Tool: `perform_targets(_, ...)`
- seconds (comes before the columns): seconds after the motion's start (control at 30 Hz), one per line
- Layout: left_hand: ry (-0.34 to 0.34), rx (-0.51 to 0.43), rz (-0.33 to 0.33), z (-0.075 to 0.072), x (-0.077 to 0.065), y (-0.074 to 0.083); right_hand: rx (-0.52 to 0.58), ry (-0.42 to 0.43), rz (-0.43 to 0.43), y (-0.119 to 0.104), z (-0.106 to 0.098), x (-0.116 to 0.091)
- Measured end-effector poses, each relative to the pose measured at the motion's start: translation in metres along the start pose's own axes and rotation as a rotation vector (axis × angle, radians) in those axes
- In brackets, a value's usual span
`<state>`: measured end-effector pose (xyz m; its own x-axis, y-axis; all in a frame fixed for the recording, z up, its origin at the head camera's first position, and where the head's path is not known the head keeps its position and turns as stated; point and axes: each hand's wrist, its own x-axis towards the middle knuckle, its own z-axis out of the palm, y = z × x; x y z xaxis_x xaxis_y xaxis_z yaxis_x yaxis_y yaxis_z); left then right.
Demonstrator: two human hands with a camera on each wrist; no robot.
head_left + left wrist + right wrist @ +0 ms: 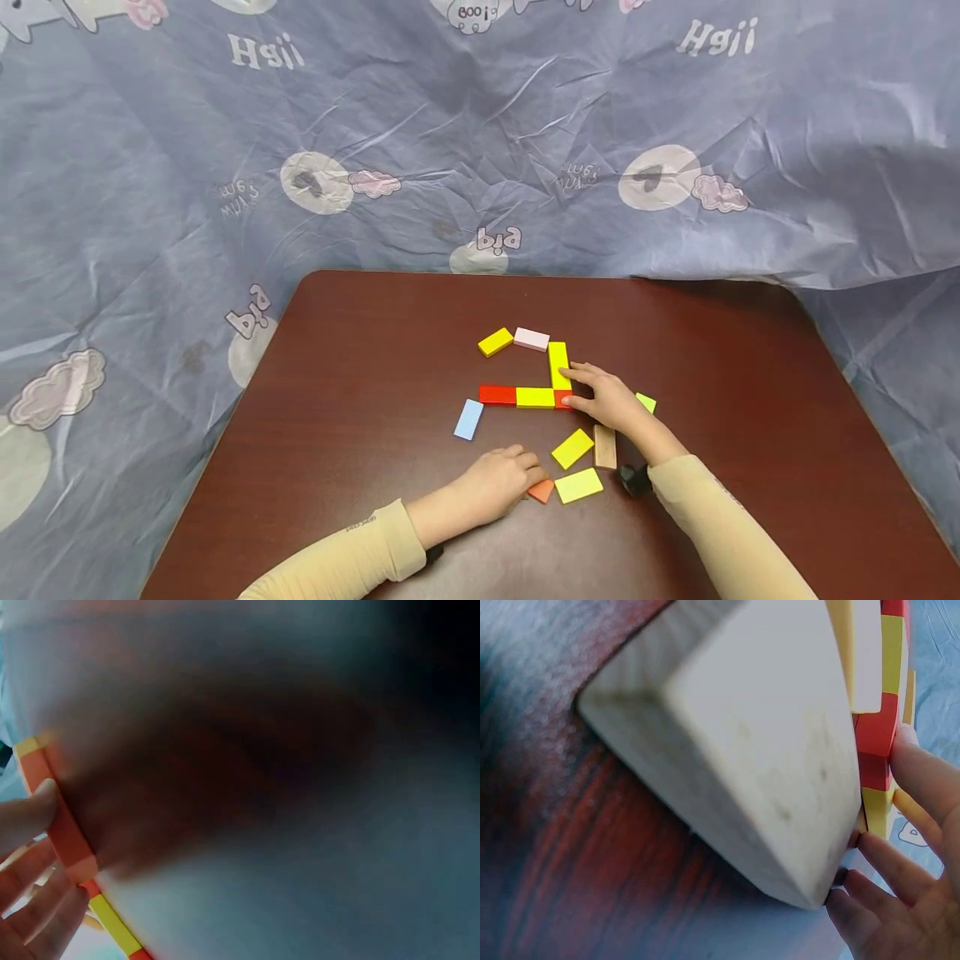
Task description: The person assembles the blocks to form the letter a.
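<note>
My left hand (495,483) grips an orange block (542,491) near the front of the table; in the left wrist view the thumb presses along the orange block (64,817). Farther right, my right hand (609,398) rests at the corner of an L-shaped row, its thumb touching the red corner block (561,400) and its fingertips at the yellow block (558,358) behind it. A yellow block (535,398) and another red block (498,394) continue the row leftward. In the right wrist view, the thumb lies against the red block (876,739).
A plain wooden block (604,447), a yellow block (572,449) and a pale yellow block (578,485) lie between the hands. Pink (531,338) and yellow (495,342) blocks lie behind the row, a blue block (468,419) left of it. A lime block (646,402) shows behind my right wrist.
</note>
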<state>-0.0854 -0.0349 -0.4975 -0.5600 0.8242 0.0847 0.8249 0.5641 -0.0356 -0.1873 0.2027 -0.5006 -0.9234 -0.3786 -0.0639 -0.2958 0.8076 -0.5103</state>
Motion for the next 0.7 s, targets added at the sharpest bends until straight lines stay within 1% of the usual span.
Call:
perform_targets(0.1,0.048,-0.003,-0.007,0.004,-0.004,0.001,-0.009,0.0,0.001,0.0,0.002,-0.001)
perform_targets(0.2,0.063,-0.015,-0.026,0.004,-0.006,-0.002,-0.018,0.011,-0.006,-0.001,0.002,0.0)
perform_targets(0.33,0.036,-0.031,-0.05,0.003,-0.009,-0.008,-0.016,0.016,-0.007,0.0,0.003,-0.001)
perform_targets(0.47,0.015,-0.036,-0.065,0.0,-0.012,-0.02,-0.012,0.013,-0.009,-0.001,0.003,0.0)
perform_targets(0.7,-0.003,-0.063,-0.079,-0.005,-0.023,-0.04,-0.018,0.007,-0.013,-0.001,0.002,0.002)
